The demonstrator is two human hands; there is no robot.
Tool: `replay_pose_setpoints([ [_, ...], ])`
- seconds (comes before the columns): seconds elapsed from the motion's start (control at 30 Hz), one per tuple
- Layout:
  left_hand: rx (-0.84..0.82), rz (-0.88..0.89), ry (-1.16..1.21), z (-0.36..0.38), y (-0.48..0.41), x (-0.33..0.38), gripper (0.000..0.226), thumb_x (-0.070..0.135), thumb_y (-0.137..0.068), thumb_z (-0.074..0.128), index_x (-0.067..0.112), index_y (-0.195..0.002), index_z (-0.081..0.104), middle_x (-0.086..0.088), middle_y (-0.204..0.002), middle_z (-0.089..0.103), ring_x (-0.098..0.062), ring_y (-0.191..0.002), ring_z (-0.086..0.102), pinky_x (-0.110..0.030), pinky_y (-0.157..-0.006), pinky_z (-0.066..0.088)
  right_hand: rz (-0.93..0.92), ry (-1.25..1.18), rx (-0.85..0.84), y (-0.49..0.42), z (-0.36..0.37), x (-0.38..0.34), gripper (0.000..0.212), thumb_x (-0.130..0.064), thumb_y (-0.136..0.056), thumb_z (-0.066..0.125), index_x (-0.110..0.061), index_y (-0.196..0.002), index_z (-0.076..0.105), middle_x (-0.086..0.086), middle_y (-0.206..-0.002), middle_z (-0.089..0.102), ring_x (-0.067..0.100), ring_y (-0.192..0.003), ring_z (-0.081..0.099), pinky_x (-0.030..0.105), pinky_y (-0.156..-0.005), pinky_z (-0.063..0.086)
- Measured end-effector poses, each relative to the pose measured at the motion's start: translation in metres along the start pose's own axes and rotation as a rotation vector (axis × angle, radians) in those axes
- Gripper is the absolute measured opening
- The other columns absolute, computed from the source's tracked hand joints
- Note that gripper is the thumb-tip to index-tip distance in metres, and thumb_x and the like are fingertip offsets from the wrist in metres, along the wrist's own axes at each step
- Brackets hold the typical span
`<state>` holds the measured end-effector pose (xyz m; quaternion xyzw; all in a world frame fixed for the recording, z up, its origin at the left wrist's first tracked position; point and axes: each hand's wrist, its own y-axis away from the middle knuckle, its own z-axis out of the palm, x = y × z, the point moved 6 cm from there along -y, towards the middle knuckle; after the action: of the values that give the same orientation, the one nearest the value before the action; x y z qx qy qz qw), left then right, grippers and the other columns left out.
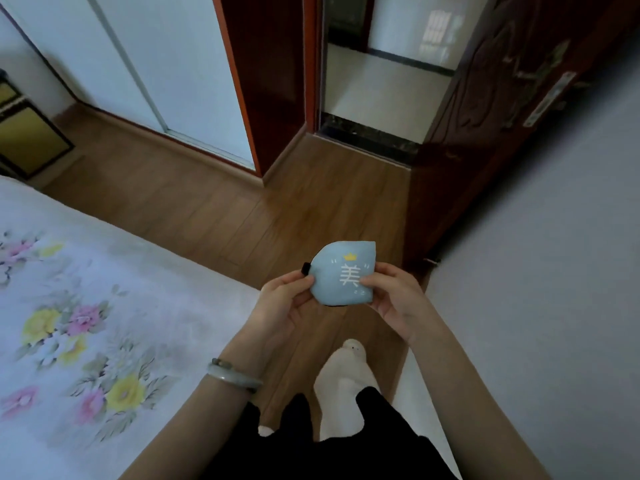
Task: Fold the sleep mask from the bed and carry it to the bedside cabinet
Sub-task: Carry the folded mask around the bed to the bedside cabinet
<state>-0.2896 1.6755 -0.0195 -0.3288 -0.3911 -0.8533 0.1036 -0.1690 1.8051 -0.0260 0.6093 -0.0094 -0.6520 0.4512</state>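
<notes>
A light blue sleep mask point(337, 268), folded in half, hangs in the air over the wooden floor. It shows a white character and a small yellow crown, with a black strap end at its left edge. My left hand point(285, 299) pinches its left side. My right hand point(391, 294) pinches its right lower side with thumb on the front. The bed point(86, 306) with a white floral cover lies to the left. A dark cabinet point(24, 133) with yellowish panels stands at the far left, beyond the bed; whether it is the bedside cabinet I cannot tell.
A wooden floor strip point(214, 209) runs between the bed and the grey wall point(554, 271) on the right. Ahead are white sliding wardrobe doors point(166, 64), a doorway point(381, 81) and an open dark wooden door point(485, 133). My feet in white slippers point(343, 382) stand below.
</notes>
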Motion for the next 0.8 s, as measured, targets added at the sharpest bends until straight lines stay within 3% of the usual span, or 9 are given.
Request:
replay_pose_setpoints([
  [0.1, 0.067, 0.033, 0.062, 0.026, -0.039, 0.021, 0.02, 0.0, -0.09, 0.054, -0.007, -0.106, 0.063, -0.015, -0.086, 0.076, -0.022, -0.075, 0.074, -0.026, -0.059, 0.058, 0.038, 0.056, -0.072, -0.055, -0.002, -0.043, 0.027, 0.0, -0.077, 0.066, -0.008, -0.103, 0.065, 0.01, -0.099, 0.071, 0.022, -0.091, 0.069, 0.027, -0.065, 0.055],
  [0.33, 0.202, 0.117, 0.125, 0.052, -0.112, 0.075, 0.026, 0.004, -0.091, 0.056, -0.007, -0.114, 0.061, -0.022, -0.109, 0.069, -0.029, -0.094, 0.069, -0.035, -0.079, 0.059, 0.121, 0.078, -0.238, -0.154, 0.02, -0.114, 0.02, 0.002, -0.079, 0.064, -0.007, -0.096, 0.067, 0.007, -0.085, 0.077, 0.02, -0.084, 0.072, 0.026, -0.063, 0.057],
  [0.63, 0.352, 0.253, 0.325, 0.013, -0.19, 0.154, 0.011, -0.001, -0.088, 0.057, -0.001, -0.094, 0.067, -0.009, -0.081, 0.077, -0.018, -0.073, 0.074, -0.023, -0.059, 0.057, 0.178, 0.236, -0.428, -0.271, 0.118, -0.157, 0.02, 0.003, -0.079, 0.062, -0.008, -0.094, 0.067, 0.006, -0.084, 0.076, 0.018, -0.08, 0.072, 0.025, -0.061, 0.055],
  [0.8, 0.396, 0.319, 0.395, -0.028, -0.243, 0.218, 0.019, 0.0, -0.088, 0.06, -0.006, -0.105, 0.064, -0.011, -0.086, 0.076, -0.019, -0.079, 0.074, -0.024, -0.063, 0.057, 0.18, 0.279, -0.492, -0.343, 0.193, -0.18, 0.02, 0.005, -0.079, 0.061, -0.01, -0.092, 0.067, 0.005, -0.081, 0.076, 0.016, -0.077, 0.073, 0.024, -0.059, 0.056],
])
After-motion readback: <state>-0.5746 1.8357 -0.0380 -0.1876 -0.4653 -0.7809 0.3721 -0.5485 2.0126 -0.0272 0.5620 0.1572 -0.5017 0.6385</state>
